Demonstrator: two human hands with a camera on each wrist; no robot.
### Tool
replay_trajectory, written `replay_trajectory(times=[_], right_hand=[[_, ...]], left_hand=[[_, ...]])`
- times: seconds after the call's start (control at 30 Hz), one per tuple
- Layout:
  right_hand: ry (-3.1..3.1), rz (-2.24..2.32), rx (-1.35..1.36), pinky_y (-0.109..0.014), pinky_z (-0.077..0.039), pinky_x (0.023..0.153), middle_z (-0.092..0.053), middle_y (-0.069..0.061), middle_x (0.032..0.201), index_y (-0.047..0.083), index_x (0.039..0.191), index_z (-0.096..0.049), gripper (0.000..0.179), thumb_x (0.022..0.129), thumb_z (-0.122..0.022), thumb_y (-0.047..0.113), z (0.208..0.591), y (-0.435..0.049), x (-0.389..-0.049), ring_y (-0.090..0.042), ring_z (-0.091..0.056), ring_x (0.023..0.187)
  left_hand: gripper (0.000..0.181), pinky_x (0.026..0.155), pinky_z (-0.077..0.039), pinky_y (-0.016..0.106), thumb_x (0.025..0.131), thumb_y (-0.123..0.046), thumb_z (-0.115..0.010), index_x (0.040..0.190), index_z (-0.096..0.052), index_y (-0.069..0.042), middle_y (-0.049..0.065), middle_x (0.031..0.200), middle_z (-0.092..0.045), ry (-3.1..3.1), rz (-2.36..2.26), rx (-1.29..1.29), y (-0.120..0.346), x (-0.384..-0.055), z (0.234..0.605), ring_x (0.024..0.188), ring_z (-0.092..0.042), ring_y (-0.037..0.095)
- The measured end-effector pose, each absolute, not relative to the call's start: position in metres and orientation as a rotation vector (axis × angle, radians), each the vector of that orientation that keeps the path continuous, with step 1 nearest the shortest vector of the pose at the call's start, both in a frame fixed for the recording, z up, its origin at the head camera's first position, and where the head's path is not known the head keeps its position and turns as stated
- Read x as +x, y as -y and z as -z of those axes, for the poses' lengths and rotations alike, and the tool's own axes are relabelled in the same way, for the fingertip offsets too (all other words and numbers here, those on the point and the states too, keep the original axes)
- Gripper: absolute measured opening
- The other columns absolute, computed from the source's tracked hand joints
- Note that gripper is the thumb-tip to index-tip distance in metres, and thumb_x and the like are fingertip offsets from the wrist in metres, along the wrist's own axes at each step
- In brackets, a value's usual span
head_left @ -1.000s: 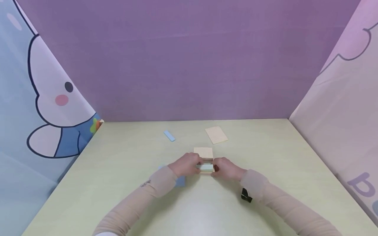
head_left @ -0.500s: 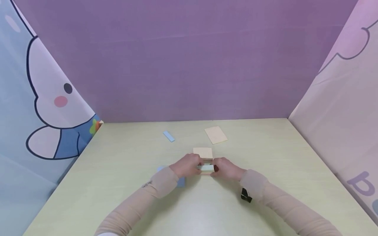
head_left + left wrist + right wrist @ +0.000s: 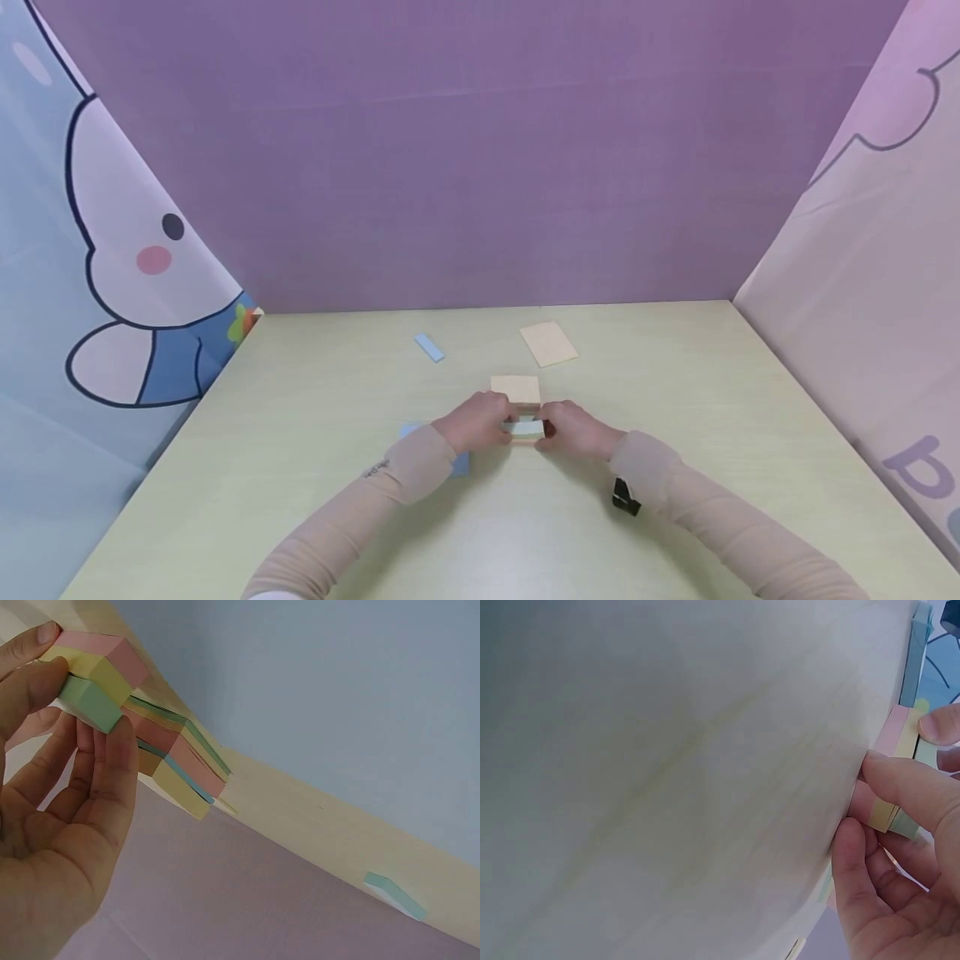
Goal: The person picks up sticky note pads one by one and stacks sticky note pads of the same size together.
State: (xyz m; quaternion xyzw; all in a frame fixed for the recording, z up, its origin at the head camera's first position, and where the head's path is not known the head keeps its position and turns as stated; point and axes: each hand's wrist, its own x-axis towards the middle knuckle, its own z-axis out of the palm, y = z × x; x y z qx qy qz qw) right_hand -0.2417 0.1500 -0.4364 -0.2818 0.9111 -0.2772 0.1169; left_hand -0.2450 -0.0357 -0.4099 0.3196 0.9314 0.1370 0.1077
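My left hand (image 3: pixel 477 418) pinches the left end of a green sticky note pad (image 3: pixel 524 430), thumb and fingers on its edges. In the left wrist view this green strip lies against a yellow pad (image 3: pixel 112 681) and a pink pad (image 3: pixel 129 660) in one small pile. The pile's right end is gripped by my right hand (image 3: pixel 579 429); in the right wrist view thumb and fingers touch the pink pad (image 3: pixel 862 801). Just behind the pile stands a taller stack of sticky notes (image 3: pixel 515 388), cream on top, with pink, blue, green and yellow layers showing in the left wrist view.
A blue pad (image 3: pixel 460 465) lies partly hidden under my left forearm. Farther back are a narrow light blue strip (image 3: pixel 429 347) and a flat cream square (image 3: pixel 549 343). A purple cloth wall (image 3: pixel 480 167) rises behind the pale table (image 3: pixel 675 375), with printed cloth at both sides.
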Motion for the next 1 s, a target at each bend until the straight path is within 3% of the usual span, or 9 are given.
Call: replay_trajectory(times=[0.13,1.0], right_hand=[[-2.689,0.785,-0.808,-0.024,-0.042,0.062,-0.060,0.000,0.079,0.004,0.089,-0.066,0.015,0.075,-0.071,0.005,0.4372,-0.1490,-0.2428,-0.011,-0.048,0.068],[-2.689,0.807,-0.803,-0.022,-0.040,0.059,-0.054,0.002,0.070,0.005,0.080,-0.063,0.010,0.075,-0.071,0.004,0.4367,-0.1472,-0.2415,-0.011,-0.045,0.064]], left_hand=[[0.011,0.051,-0.038,0.017,0.078,-0.010,-0.067,0.088,-0.071,-0.010,-0.002,0.078,-0.064,-2.741,-0.402,0.927,0.0347,-0.2450,0.4099,0.054,-0.044,0.006],[0.009,0.052,-0.036,0.017,0.077,-0.009,-0.067,0.086,-0.071,-0.011,-0.003,0.077,-0.063,-2.740,-0.374,0.875,0.0314,-0.2412,0.4078,0.054,-0.042,0.007]])
